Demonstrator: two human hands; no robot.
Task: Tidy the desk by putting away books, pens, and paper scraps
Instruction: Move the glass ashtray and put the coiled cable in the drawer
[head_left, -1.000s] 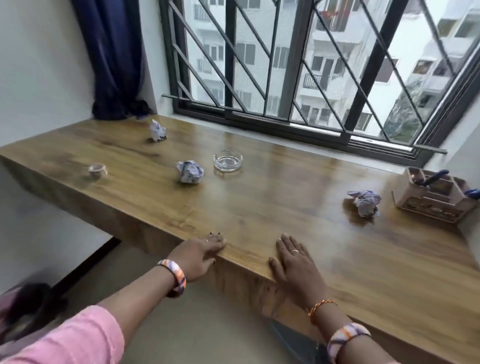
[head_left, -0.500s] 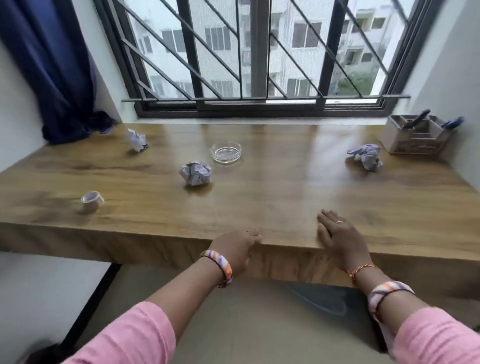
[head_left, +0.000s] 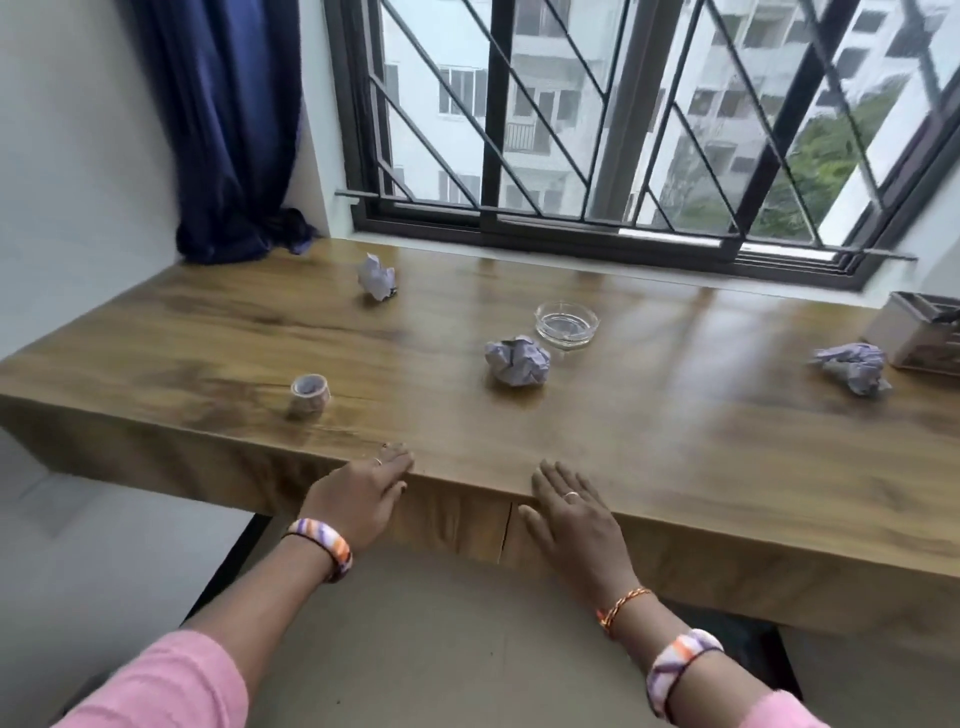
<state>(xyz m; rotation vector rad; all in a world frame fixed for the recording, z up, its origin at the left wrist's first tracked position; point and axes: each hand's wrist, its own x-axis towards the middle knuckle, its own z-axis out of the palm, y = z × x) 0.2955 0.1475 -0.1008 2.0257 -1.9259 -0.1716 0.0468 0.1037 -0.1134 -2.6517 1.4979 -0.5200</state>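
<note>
Head view: I see both grips, left hand (head_left: 358, 496) and right hand (head_left: 574, 514), flat and empty on the brown wooden counter (head_left: 675, 441) edge, nearer me than the crumpled white paper ball (head_left: 517, 361).

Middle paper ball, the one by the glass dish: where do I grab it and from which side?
Take the crumpled paper ball across its widest part, probably from above and the near side with the right hand. It is a loose, roundish wad lying free on the desk, with no handle or edge to favour. The glass dish sits close behind it, so a far-side approach looks cramped.
</note>
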